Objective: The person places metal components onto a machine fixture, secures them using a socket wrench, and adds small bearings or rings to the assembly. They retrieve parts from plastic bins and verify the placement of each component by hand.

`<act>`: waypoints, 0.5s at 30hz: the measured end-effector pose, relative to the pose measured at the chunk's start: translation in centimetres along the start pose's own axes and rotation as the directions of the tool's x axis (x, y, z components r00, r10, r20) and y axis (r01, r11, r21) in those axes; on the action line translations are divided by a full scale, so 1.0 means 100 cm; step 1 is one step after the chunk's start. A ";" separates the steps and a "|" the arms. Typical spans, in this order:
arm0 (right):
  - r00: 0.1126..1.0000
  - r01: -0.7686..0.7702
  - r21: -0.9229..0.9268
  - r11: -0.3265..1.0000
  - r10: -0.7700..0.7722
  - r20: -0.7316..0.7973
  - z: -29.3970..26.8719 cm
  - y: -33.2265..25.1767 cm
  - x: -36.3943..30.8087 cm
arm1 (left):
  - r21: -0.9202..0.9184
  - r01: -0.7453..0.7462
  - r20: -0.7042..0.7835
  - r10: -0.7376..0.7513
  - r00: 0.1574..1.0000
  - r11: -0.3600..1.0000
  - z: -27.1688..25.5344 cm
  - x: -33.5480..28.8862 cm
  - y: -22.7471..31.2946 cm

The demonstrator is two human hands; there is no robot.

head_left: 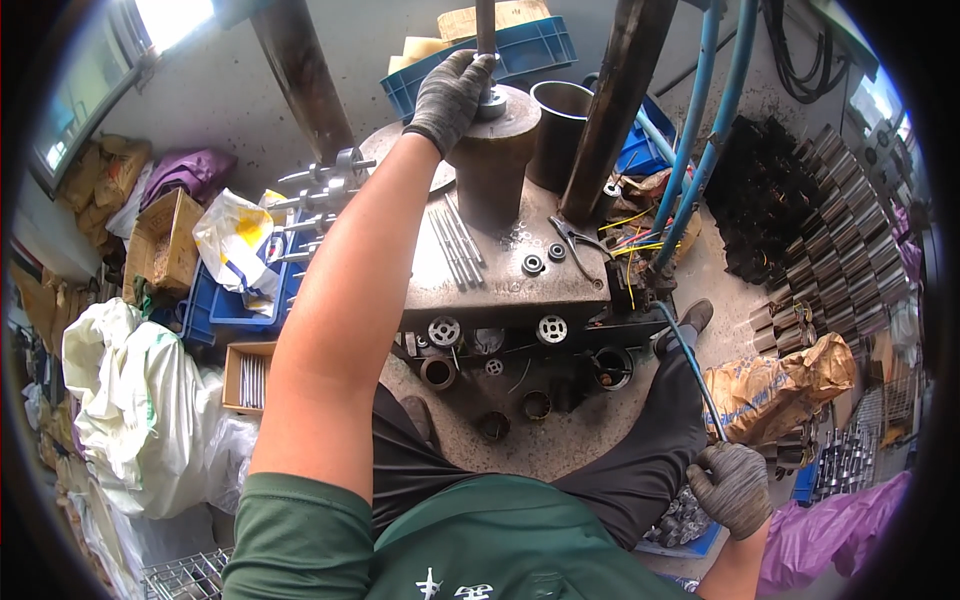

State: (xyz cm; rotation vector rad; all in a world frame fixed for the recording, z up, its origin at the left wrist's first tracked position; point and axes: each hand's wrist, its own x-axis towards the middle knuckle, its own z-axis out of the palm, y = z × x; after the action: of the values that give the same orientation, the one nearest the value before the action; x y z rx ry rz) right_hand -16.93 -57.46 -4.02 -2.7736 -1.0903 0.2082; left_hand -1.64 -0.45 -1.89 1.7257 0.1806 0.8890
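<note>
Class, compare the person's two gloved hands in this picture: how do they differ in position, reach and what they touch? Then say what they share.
The left hand is raised with the arm stretched far forward; the right hand hangs low beside the right thigh.
The left hand rests on the top of a metal cylinder at an upright rod; the right hand is closed near a thin blue hose.
Both wear grey knit gloves.
</note>
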 end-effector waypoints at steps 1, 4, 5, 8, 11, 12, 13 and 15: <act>1.000 -0.002 -0.005 1.000 0.002 0.007 -0.001 -0.001 0.001 | 0.000 -0.002 0.005 0.002 1.000 1.000 -0.001 0.001 -0.002; 0.999 0.025 -0.024 0.999 -0.024 0.031 -0.008 0.000 0.003 | 0.023 -0.014 0.016 0.014 1.000 1.000 -0.004 0.006 -0.008; 0.999 0.039 -0.029 0.999 -0.038 0.039 -0.010 0.001 0.005 | 0.046 -0.023 0.016 0.023 1.000 0.999 -0.005 0.008 -0.011; 0.997 0.043 0.012 0.999 -0.042 -0.061 -0.016 0.000 0.011 | 0.058 -0.035 0.019 0.034 0.999 0.998 -0.006 0.009 -0.014; 0.996 0.039 0.026 0.999 -0.037 -0.082 -0.026 -0.004 0.017 | 0.042 -0.006 0.020 0.005 1.000 0.999 -0.006 0.008 -0.013; 0.996 0.040 0.012 0.999 -0.039 -0.077 -0.026 -0.004 0.017 | 0.037 0.010 0.019 -0.010 1.000 0.999 -0.006 0.008 -0.012; 0.997 0.056 -0.003 0.998 -0.056 -0.046 -0.025 -0.002 0.016 | 0.032 0.003 0.026 -0.004 1.000 0.999 -0.006 0.008 -0.011; 0.996 0.089 -0.032 0.995 -0.089 0.017 -0.021 0.005 0.011 | 0.022 -0.011 0.038 0.010 0.999 1.000 -0.006 0.008 -0.009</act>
State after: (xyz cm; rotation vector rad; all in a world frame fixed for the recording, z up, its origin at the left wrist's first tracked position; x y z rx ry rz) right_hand -15.38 -57.31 -2.12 -2.7484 -1.2291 0.2025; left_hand -1.17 0.77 -2.21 1.7640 0.1572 0.8641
